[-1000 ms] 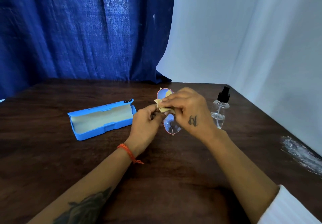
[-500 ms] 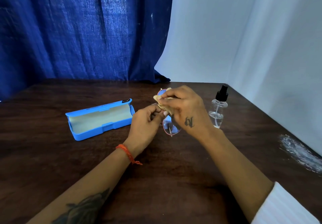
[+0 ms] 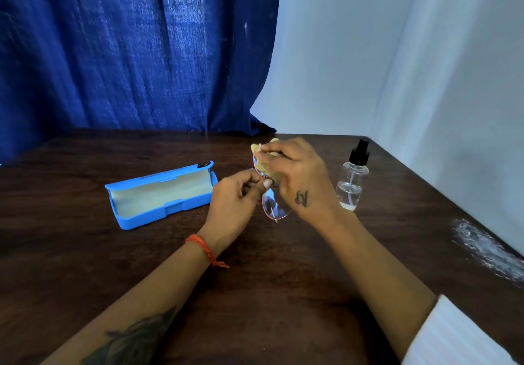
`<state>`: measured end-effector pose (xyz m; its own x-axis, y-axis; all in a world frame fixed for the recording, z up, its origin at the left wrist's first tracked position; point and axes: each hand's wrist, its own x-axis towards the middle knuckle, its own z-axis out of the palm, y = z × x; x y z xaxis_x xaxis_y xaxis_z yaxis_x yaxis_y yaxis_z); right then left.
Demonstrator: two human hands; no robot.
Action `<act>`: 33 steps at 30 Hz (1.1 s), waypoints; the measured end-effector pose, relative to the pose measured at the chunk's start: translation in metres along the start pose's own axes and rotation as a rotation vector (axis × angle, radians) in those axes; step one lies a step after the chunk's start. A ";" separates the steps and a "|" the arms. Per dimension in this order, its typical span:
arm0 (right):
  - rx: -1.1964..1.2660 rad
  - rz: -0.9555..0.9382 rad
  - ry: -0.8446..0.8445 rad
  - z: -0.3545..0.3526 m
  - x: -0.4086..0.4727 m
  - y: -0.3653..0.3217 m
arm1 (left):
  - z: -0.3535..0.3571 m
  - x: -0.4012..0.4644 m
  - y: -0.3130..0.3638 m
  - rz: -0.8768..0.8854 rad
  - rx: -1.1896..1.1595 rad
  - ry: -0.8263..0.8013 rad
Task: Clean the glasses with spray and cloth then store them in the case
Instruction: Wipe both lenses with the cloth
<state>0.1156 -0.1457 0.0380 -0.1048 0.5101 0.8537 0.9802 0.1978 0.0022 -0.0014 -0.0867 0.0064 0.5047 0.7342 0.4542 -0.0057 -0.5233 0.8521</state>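
Fingers of our left hand (image 3: 236, 194) pinch the bridge of the thin pink-rimmed glasses (image 3: 273, 204), held above the middle of the dark wooden tabletop (image 3: 85, 251). Our right hand (image 3: 297, 176) closes its fingertips on a small yellow cloth (image 3: 262, 152), pressing it to the far lens. Toward the left edge lies the open blue plastic case (image 3: 160, 194), its pale lining up, with bare wood between it and our left hand. Just beside our right hand stands the clear spray bottle with a black pump (image 3: 353, 179), near the right edge. Bare wood spreads toward the near edge, around our forearms.
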 end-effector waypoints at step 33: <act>0.434 0.580 -0.030 -0.028 0.006 -0.002 | -0.003 0.006 -0.001 -0.116 -0.337 0.109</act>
<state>0.1175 -0.1672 0.0576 0.4012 0.6556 0.6397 0.7252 0.1993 -0.6590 -0.0008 -0.0806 0.0086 0.4241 0.8314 0.3591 -0.2467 -0.2755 0.9291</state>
